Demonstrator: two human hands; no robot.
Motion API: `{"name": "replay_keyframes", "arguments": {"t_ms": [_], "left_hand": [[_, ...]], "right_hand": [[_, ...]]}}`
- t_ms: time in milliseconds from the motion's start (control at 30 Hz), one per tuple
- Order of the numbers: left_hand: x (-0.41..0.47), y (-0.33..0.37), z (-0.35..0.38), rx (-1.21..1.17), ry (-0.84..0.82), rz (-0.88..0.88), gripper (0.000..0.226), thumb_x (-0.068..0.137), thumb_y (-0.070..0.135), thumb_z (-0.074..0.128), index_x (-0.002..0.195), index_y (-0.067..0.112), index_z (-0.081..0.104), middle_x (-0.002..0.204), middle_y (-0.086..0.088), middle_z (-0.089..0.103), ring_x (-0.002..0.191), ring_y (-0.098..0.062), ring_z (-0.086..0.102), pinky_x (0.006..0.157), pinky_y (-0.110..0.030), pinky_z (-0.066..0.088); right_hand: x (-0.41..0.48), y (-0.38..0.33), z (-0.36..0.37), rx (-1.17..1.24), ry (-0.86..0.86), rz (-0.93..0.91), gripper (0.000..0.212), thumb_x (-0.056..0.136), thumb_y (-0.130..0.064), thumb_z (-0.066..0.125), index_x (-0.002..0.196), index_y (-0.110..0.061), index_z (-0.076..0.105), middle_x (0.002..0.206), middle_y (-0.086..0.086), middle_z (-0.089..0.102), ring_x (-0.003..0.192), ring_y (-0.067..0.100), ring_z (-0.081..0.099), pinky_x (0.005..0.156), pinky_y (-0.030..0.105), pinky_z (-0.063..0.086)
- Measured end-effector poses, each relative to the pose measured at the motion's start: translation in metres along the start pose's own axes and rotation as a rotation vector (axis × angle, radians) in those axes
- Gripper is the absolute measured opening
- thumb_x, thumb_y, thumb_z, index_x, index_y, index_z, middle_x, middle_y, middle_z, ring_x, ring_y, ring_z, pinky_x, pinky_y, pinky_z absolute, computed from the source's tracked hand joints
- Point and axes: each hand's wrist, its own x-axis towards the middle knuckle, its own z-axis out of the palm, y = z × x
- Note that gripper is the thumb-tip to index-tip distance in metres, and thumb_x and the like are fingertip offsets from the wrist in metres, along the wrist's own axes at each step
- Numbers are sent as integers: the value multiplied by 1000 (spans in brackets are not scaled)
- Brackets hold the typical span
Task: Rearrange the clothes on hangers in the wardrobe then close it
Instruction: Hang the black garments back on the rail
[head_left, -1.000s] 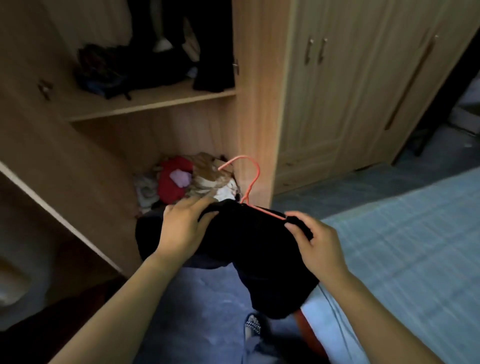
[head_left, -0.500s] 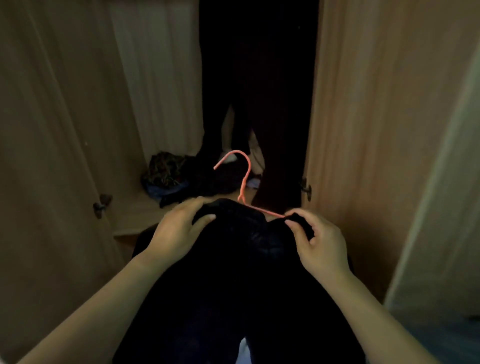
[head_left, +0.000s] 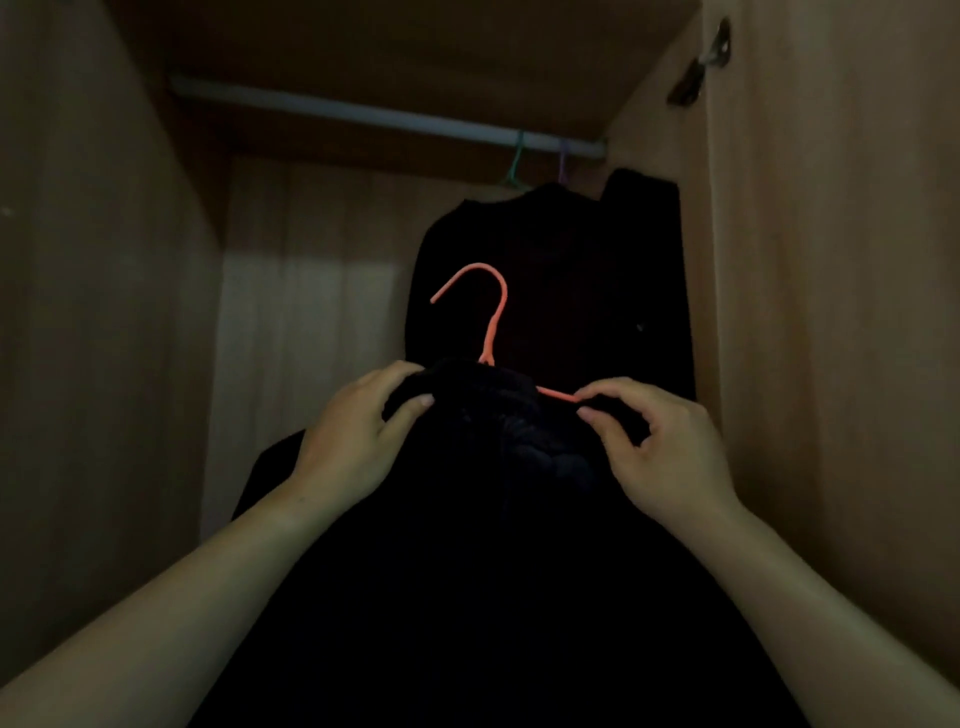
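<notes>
I hold a black garment (head_left: 493, 519) draped on an orange hanger (head_left: 491, 322) in front of the open wardrobe. My left hand (head_left: 353, 441) grips the garment's left shoulder. My right hand (head_left: 665, 447) pinches the right shoulder where the hanger's arm shows. The hook points up and to the left, well below the metal rail (head_left: 363, 114). Dark clothes (head_left: 561, 280) hang at the rail's right end on a green hanger (head_left: 514, 161) and a purple hanger (head_left: 563, 161).
The wardrobe's left wall (head_left: 104, 312) and right wall (head_left: 831, 312) close in on both sides. A metal hinge (head_left: 701, 67) sits at the upper right. The rail's left stretch carries no hangers.
My view has tilted up from the lower shelves to the rail. Both hands have lifted the garment and hanger higher into the hanging space.
</notes>
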Motion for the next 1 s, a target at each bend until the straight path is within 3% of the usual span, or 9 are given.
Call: {"name": "replay_keyframes", "arguments": {"t_ms": [100,233,333,500,733,1000], "left_hand": [[75,-46,17,51,69,51,31,91,37,55,120,26,55,111,8,57,103,-17,55,77,-28,42],[148,-118,40,134,53,92,54,81,60,53,127,33,49,120,1,54,113,-22,50,92,-41,44],[184,-153,62,98,63,113,59,81,61,52,132,32,48,125,1,52,114,-22,50,95,-40,44],[242,-181,91,90,198,141,49,90,46,51,136,30,45,133,-2,49,118,-23,46,97,-37,40],[351,-205,108,25,120,123,46,96,42,39,141,31,38,151,-1,28,137,-23,28,111,-38,26],[436,-213,110,-28,116,127,48,96,46,35,142,32,35,153,-3,26,139,-23,25,110,-35,24]], "right_hand": [[68,21,34,-114,83,49,10,88,-30,60,94,-36,65,73,-19,60,54,2,54,45,14,30],[139,51,78,-233,152,142,9,89,-31,58,93,-37,63,71,-17,57,54,1,49,47,20,33],[182,69,105,-322,172,157,9,90,-33,56,94,-39,63,74,-15,57,63,5,53,51,22,38],[255,96,127,-446,202,167,10,90,-36,55,97,-39,62,89,-10,63,79,12,59,60,25,42],[370,121,141,-485,318,88,15,92,-30,53,103,-31,62,103,0,64,95,24,58,64,27,36],[475,124,168,-535,313,108,16,92,-19,53,104,-26,61,103,5,64,88,25,58,62,28,37]]}}
